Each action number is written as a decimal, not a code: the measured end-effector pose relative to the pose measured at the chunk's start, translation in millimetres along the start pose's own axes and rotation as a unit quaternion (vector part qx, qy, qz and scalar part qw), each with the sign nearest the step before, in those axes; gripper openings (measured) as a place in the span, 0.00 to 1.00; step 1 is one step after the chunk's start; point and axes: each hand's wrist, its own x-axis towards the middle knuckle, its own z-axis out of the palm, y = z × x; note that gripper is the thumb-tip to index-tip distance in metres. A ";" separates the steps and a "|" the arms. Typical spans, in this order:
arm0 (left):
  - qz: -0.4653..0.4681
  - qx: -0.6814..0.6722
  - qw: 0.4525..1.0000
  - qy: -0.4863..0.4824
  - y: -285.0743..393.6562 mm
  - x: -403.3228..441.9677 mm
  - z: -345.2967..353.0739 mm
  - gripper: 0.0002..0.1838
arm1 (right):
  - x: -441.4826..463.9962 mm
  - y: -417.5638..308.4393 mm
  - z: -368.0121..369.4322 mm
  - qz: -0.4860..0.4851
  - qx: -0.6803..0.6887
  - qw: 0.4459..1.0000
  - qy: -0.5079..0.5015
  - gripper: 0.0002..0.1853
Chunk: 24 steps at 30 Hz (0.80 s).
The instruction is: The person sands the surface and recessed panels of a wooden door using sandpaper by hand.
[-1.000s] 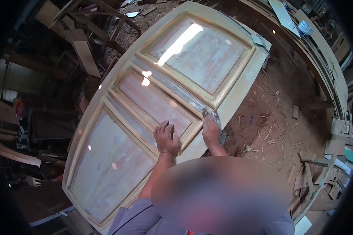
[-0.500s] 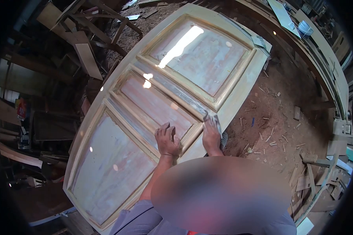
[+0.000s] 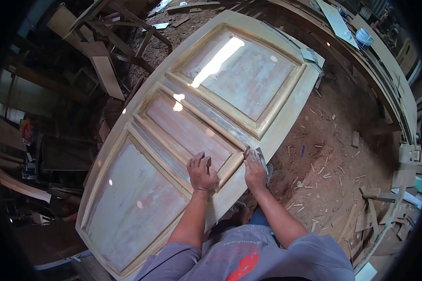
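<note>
Right-hand grip (image 3: 256, 175): fingers long and pressed together, laid on the flat strip by the near long edge of the door, just beside the near end of the middle panel; whether they pinch anything I cannot tell.
Dark scrap (image 3: 259, 152): a small piece showing at the right fingertips, too small to identify.
Left-hand grip (image 3: 202, 176): fingers bent and a little apart, nothing seen held, down at the near end of the middle panel, beside its moulding (image 3: 232, 170).
Door (image 3: 286, 114): lying flat, slanting from lower left to upper right, in front of the person.
Panels: upper panel (image 3: 248, 75) with a long white glare, narrow middle panel (image 3: 192, 126), lower panel (image 3: 131, 201); all are patchy grey and pink inside pale raised frames.
Far right corner: a thin greyish piece (image 3: 309, 55) on the door, by its short edge.
Floor (image 3: 332, 159): reddish brown beyond the near long edge, strewn with small pale sticks.
Long boards (image 3: 384, 65): well apart from the door, beyond its far right corner, with a white and blue container (image 3: 363, 38) among them.
</note>
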 end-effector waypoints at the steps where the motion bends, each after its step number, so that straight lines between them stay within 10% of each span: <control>1: -0.003 0.000 1.000 -0.002 2.0 -2.7 0.8 0.25 | -1.9 3.2 -2.6 -0.006 0.004 1.000 -0.008 0.24; 24: 0.004 0.006 1.000 -0.007 4.6 -2.9 -1.3 0.24 | 10.6 0.6 2.4 -0.004 -0.024 0.999 0.028 0.24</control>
